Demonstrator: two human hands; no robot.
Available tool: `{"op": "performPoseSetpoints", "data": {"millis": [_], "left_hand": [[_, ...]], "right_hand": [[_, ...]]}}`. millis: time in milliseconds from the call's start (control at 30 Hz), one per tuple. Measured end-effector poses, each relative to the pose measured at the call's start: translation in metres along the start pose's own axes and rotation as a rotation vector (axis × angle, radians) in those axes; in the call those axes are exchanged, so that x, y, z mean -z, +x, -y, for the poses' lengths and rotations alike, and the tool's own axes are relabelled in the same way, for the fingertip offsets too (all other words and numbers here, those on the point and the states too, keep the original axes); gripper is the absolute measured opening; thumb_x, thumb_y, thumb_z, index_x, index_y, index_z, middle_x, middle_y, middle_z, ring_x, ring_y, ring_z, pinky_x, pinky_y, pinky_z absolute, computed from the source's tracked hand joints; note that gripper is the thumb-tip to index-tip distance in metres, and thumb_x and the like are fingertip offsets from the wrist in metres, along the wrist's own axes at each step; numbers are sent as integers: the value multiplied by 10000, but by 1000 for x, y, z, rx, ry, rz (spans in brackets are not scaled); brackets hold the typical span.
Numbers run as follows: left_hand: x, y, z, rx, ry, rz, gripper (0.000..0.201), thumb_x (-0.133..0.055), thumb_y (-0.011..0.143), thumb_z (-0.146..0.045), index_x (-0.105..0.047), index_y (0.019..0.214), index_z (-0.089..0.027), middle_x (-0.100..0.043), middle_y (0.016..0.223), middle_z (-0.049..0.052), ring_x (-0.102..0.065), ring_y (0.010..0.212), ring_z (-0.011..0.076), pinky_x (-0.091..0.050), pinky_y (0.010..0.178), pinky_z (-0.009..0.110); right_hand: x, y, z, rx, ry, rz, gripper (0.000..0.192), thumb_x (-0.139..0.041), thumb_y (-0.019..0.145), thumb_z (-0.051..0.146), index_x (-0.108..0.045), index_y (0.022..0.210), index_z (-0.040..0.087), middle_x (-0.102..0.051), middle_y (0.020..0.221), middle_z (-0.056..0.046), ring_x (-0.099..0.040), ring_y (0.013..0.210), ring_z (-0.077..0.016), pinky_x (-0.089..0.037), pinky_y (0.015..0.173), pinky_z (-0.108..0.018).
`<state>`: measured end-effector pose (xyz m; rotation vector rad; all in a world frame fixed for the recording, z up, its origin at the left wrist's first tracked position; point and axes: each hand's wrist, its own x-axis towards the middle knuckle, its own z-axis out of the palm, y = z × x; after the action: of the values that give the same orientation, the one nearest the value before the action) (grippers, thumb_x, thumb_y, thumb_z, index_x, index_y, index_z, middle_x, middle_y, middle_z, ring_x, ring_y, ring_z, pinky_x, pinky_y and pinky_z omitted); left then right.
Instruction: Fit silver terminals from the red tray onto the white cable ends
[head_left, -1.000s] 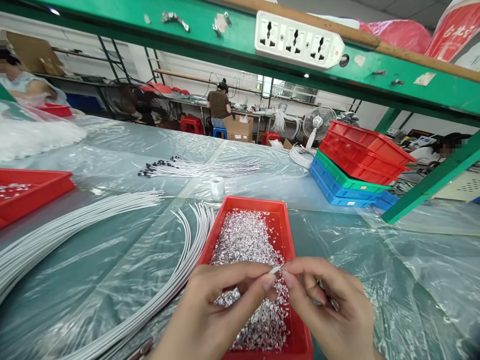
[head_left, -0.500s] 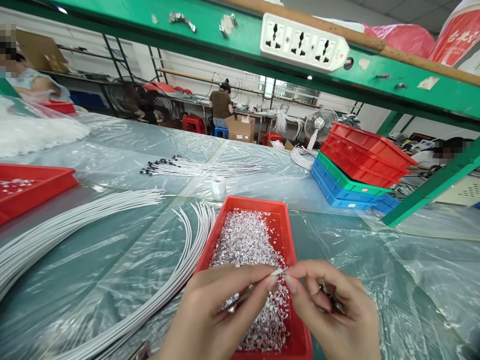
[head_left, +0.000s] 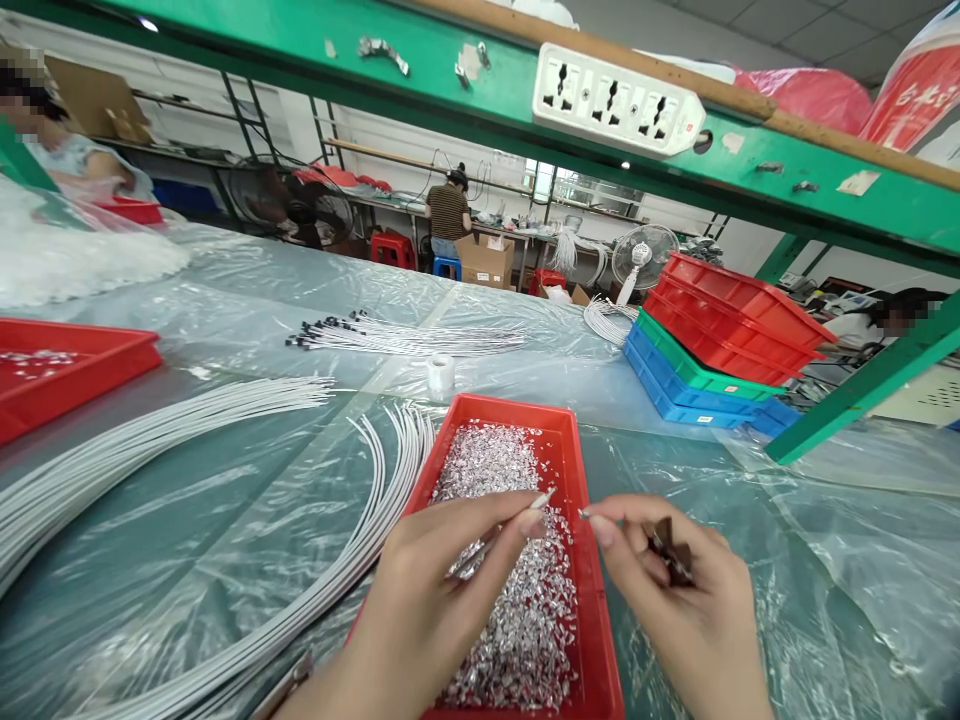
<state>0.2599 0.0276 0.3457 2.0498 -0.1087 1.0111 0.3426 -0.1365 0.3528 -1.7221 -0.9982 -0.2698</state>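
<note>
Left hand (head_left: 435, 600) pinching white wire tip (head_left: 541, 497), right hand (head_left: 675, 590) pinching metal piece (head_left: 583, 513) beside it

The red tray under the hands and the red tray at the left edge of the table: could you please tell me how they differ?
The near red tray lies lengthwise away from the camera, in full view except behind the hands; the left red tray lies crosswise and is cut off by the frame. The near red tray is heaped with small silvery metal pieces; the left red tray shows only a thin scatter. Both are shallow red plastic trays on the plastic-covered table.
</note>
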Motion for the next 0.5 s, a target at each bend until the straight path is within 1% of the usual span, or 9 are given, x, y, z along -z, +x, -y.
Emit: {"op": "performPoseSetpoints", "data": {"millis": [67,133,200,267,300,367,433,467,500], "left_hand": [[0,2,-1,111,-62,52,184,-529,930,-198,-698,861,-191,-658,553,-41,-579,433,96,-552,547,212],[-2,5,-2,199,-127,97,269,-487,955,-250,-700,805,-185,-603,504,-43,-501,381,84,-487,448,191],[-2,6,-5,249,-195,105,301,-467,967,-288,-688,796,-176,-678,626,-2,-503,397,78,-444,408,191],[5,2,-8,286,-256,37,243,-480,966,-281,-663,848,-172,-734,769,24,-531,422,71,-465,436,197],[14,-3,-10,296,-277,-37,201,-496,962,-273,-646,871,-175,-742,793,16,-546,437,67,-474,456,193],[43,-23,-10,362,-315,-261,126,-518,962,-252,-619,917,-191,-744,805,-31,-593,523,63,-494,533,174],[84,-58,-9,533,-332,-605,165,-470,995,-243,-617,923,-224,-735,839,-106,-614,652,48,-500,653,153],[105,-81,-8,695,-341,-810,269,-374,1034,-250,-623,931,-251,-722,875,-151,-613,729,37,-495,737,153],[124,-107,-8,801,-254,-1112,404,-312,1046,-270,-634,803,-253,-702,767,-183,-586,675,9,-478,703,123]], "right_hand": [[0,9,-7,-75,0,15,118,-557,930,198,-635,844,215,-325,578,67,-281,459,-112,-208,426,-225],[-2,18,-17,-129,5,43,184,-536,938,249,-608,784,178,-312,579,60,-260,475,-114,-198,438,-229],[-2,24,-27,-143,5,70,244,-551,927,275,-553,707,168,-302,574,59,-245,484,-111,-196,451,-231],[-2,27,-34,-139,6,78,302,-590,910,292,-489,650,176,-294,572,60,-245,494,-110,-203,467,-235],[-2,26,-36,-138,9,78,324,-605,906,301,-465,640,180,-298,575,58,-252,501,-112,-211,476,-238],[1,25,-38,-137,19,70,330,-624,904,316,-456,650,188,-331,593,47,-273,516,-121,-224,490,-249],[6,22,-38,-146,16,61,294,-641,915,315,-501,688,192,-395,618,25,-320,537,-138,-231,500,-266],[9,21,-40,-145,-26,30,259,-658,911,308,-542,709,196,-437,632,12,-359,551,-149,-243,503,-274],[12,21,-43,-181,-63,20,196,-644,929,274,-590,756,201,-497,680,-6,-410,593,-161,-270,528,-280]]}}
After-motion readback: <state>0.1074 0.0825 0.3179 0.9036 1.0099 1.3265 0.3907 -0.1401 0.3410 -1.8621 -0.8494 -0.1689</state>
